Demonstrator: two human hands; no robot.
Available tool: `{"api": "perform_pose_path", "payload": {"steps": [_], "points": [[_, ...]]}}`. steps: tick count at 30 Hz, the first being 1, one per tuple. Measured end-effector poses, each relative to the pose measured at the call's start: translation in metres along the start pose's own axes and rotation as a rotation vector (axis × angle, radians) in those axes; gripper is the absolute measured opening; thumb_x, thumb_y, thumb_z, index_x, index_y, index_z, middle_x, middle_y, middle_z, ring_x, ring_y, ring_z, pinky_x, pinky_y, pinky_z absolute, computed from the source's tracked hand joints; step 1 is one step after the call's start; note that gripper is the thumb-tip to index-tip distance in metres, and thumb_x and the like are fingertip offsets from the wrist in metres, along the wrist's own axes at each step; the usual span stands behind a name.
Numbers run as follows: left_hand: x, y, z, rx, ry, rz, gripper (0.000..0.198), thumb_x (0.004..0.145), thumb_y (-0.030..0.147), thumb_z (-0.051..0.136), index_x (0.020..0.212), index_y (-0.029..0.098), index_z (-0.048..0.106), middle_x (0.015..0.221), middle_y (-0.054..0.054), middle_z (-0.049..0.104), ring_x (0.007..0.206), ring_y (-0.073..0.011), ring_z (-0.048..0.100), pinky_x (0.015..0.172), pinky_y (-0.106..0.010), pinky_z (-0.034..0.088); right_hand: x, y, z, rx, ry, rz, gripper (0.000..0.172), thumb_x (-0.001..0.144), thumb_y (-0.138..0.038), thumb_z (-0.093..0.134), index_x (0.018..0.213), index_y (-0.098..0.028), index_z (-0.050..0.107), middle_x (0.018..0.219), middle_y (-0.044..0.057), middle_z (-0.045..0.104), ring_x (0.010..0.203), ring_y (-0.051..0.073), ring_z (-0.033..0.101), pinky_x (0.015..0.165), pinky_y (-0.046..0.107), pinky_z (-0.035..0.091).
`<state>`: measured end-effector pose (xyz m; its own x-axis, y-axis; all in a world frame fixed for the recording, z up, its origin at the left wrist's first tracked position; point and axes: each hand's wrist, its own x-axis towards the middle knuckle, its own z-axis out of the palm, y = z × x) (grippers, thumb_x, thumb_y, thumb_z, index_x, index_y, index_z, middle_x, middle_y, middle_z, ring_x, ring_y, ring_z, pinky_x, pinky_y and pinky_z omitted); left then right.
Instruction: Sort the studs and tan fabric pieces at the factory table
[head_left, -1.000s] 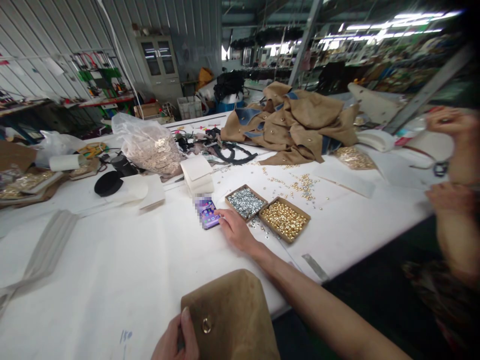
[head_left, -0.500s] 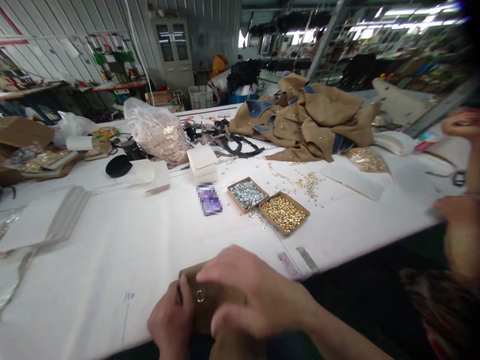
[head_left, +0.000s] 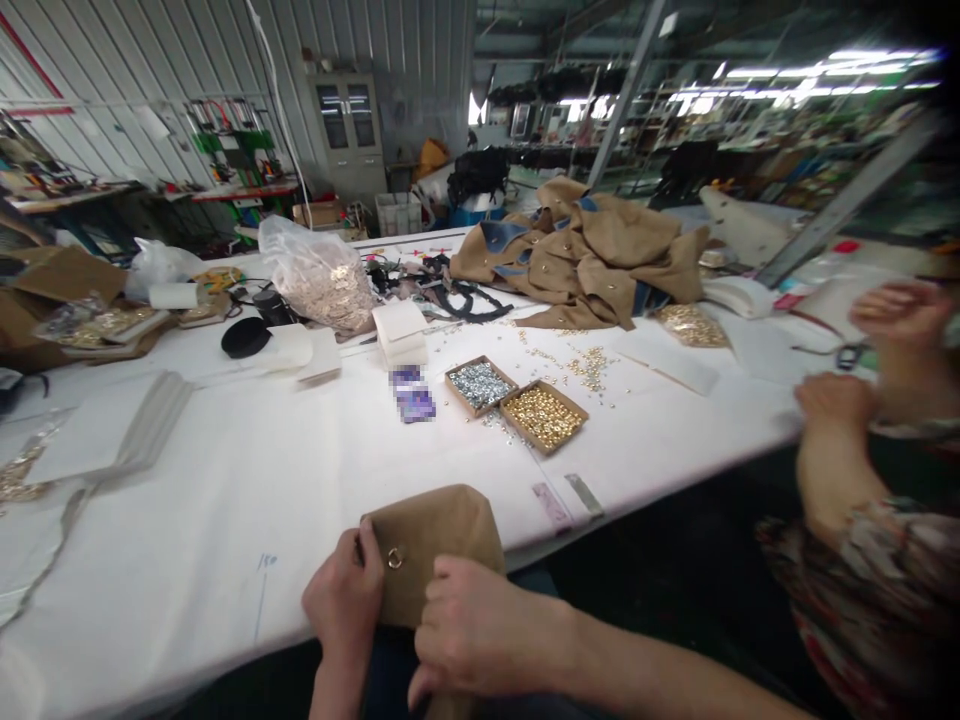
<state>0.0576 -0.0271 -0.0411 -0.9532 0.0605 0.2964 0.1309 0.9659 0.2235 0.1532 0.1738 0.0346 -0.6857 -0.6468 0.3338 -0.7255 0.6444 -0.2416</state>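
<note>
L hand grips tan suede panel by its L edge, beside metal eyelet; R hand closed on lower part. Long axis runs fwd, top end over surface edge, eyelet nearer L grip; tray of gold studs beyond.

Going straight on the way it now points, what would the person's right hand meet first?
Already touching the tan fabric panel, the right hand would most likely meet the left hand first, just beyond the panel's edge, though depth is hard to judge here.
</note>
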Motion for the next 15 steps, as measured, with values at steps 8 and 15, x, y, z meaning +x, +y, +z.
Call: {"api": "perform_pose_path", "payload": {"steps": [8, 15], "points": [[0.04, 0.007, -0.06, -0.518, -0.349, -0.051, 0.055, 0.11, 0.068, 0.049, 0.089, 0.026, 0.078, 0.071, -0.001, 0.066, 0.072, -0.0215, 0.062, 0.07, -0.032, 0.037, 0.03, 0.039, -0.053, 0.499, 1.052, 0.438, 0.039, 0.111, -0.042, 0.061, 0.076, -0.025, 0.061, 0.072, 0.001, 0.057, 0.071, 0.02, 0.053, 0.069, 0.038, 0.044], [0.061, 0.023, -0.124, -0.588, -0.475, 0.322, 0.047, 0.106, 0.052, 0.054, 0.116, 0.018, 0.084, 0.096, -0.011, 0.079, 0.09, -0.0272, 0.071, 0.085, -0.037, 0.062, 0.049, 0.076, -0.043, 0.604, 1.194, 0.679, 0.051, 0.106, -0.056, 0.07, 0.071, -0.02, 0.061, 0.068, -0.001, 0.055, 0.066, 0.016, 0.05, 0.063, 0.032, 0.038]]}}
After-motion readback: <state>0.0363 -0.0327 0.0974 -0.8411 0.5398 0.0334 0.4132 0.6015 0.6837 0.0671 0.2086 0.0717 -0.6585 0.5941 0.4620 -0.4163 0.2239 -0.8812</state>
